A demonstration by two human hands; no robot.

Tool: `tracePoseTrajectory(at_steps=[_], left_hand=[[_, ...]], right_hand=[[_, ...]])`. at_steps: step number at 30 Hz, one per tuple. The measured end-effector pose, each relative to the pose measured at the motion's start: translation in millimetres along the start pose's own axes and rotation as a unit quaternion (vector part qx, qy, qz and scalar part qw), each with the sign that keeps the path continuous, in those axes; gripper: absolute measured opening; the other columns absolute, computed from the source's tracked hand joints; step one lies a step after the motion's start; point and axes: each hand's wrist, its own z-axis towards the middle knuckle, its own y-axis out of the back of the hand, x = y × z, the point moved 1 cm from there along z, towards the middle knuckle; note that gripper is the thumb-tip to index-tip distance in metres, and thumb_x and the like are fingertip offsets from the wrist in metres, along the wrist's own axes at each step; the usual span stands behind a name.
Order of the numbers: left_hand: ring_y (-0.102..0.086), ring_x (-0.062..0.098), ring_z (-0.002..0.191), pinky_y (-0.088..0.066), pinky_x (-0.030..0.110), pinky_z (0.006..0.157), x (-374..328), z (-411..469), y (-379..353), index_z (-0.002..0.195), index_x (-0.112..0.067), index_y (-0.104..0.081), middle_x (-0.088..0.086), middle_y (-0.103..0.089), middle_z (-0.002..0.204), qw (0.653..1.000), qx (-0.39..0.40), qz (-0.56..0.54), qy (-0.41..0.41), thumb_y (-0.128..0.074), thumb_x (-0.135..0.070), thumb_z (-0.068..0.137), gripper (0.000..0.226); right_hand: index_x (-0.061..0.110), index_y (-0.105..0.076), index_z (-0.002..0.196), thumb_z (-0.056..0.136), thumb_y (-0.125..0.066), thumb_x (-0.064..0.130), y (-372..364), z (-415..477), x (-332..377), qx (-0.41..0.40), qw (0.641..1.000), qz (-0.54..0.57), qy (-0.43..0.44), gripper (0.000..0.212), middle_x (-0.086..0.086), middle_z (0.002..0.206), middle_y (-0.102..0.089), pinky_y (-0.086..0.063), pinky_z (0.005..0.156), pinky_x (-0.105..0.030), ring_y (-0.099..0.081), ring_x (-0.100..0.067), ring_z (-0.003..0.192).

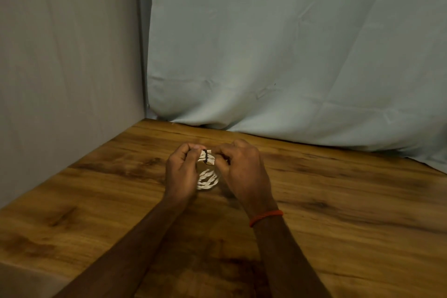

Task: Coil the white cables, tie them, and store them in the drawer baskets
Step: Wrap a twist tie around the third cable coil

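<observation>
A coiled white cable (pixel 207 180) is held between both hands just above the wooden table (pixel 338 201). A thin dark tie (pixel 205 156) wraps the coil's far side. My left hand (pixel 181 174) pinches the coil at its left, thumb and fingers curled near the tie. My right hand (pixel 242 172) pinches the coil and the tie from the right. Much of the coil is hidden behind my fingers. No drawer or basket is in view.
A pale blue cloth (pixel 290 55) hangs behind the table and a grey cloth (pixel 67 68) closes the left side. A red thread band (pixel 266 217) circles my right wrist. The table's left edge runs diagonally toward the lower left.
</observation>
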Motion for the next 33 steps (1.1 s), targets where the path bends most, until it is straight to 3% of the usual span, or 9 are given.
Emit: tracePoseTrajectory(at_steps=[11, 18, 26, 33], left_hand=[[-0.064, 0.029, 0.075, -0.051, 0.045, 0.073, -1.8, -0.1, -0.1, 0.077, -0.023, -0.072, 0.01, -0.069, 0.078, 1.0, 0.009, -0.012, 0.004, -0.057, -0.029, 0.087, 0.019], [-0.063, 0.028, 0.074, -0.05, 0.043, 0.072, -4.1, -1.2, -1.1, 0.078, -0.023, -0.071, 0.009, -0.069, 0.077, 1.0, 0.018, -0.016, 0.001, -0.056, -0.027, 0.087, 0.018], [-0.063, 0.03, 0.075, -0.049, 0.045, 0.072, -4.6, -3.3, -0.3, 0.078, -0.023, -0.071, 0.012, -0.069, 0.079, 0.999, 0.038, -0.007, -0.006, -0.057, -0.031, 0.087, 0.019], [-0.064, 0.021, 0.069, -0.049, 0.034, 0.066, -4.9, -2.3, -0.2, 0.077, -0.022, -0.072, 0.006, -0.069, 0.073, 1.0, 0.02, -0.008, -0.012, -0.056, -0.025, 0.089, 0.021]], right_hand=[[0.023, -0.079, 0.092, 0.083, -0.074, 0.021, -2.5, 1.7, -2.5, -0.018, 0.996, 0.081, -0.04, 0.011, 0.004, 0.082, -0.069, -0.054, 0.069, -0.036, -0.06, -0.009, 0.075], [0.02, -0.081, 0.089, 0.081, -0.077, 0.015, -0.2, 2.1, -1.8, -0.033, 0.992, 0.104, -0.058, 0.01, 0.005, 0.081, -0.069, -0.051, 0.067, -0.026, -0.059, -0.007, 0.074], [0.021, -0.079, 0.098, 0.084, -0.075, 0.013, -0.5, -0.3, 1.9, -0.037, 0.996, 0.084, -0.007, 0.017, 0.002, 0.079, -0.066, -0.054, 0.064, -0.037, -0.058, -0.012, 0.073], [0.019, -0.075, 0.091, 0.084, -0.066, 0.019, 1.5, -0.9, 0.3, 0.005, 1.0, 0.011, 0.011, 0.012, -0.002, 0.079, -0.056, -0.049, 0.061, -0.04, -0.053, -0.016, 0.072]])
